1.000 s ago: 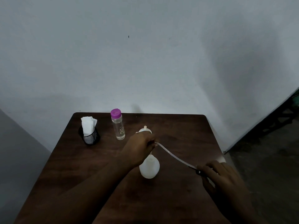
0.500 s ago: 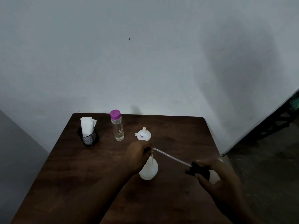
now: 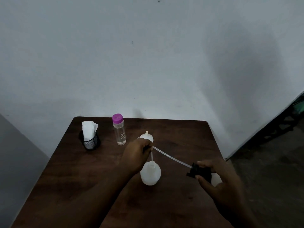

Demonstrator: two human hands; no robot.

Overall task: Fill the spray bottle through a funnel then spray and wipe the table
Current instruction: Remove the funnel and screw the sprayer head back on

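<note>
1. Funnel [image 3: 146, 137], at twelve o'clock of the left hand [image 3: 137, 153]: lower half hidden behind the knuckles.
2. Tube [image 3: 171, 156]: bend concealed inside the left fist.
3. Spray head [image 3: 198, 172]: partly covered by the right hand [image 3: 218, 180]; trigger shape unclear.
4. Both forearms cut off at the six o'clock edge.
5. Water bottle [image 3: 119, 131] label: too small to read.

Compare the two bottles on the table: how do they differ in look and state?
The spray bottle is white, opaque and squat; the clear bottle is transparent, tall and slim. The spray bottle is uncapped, with a thin tube entering its neck; the clear bottle is closed by a purple cap. Both stand upright on the table.
</note>
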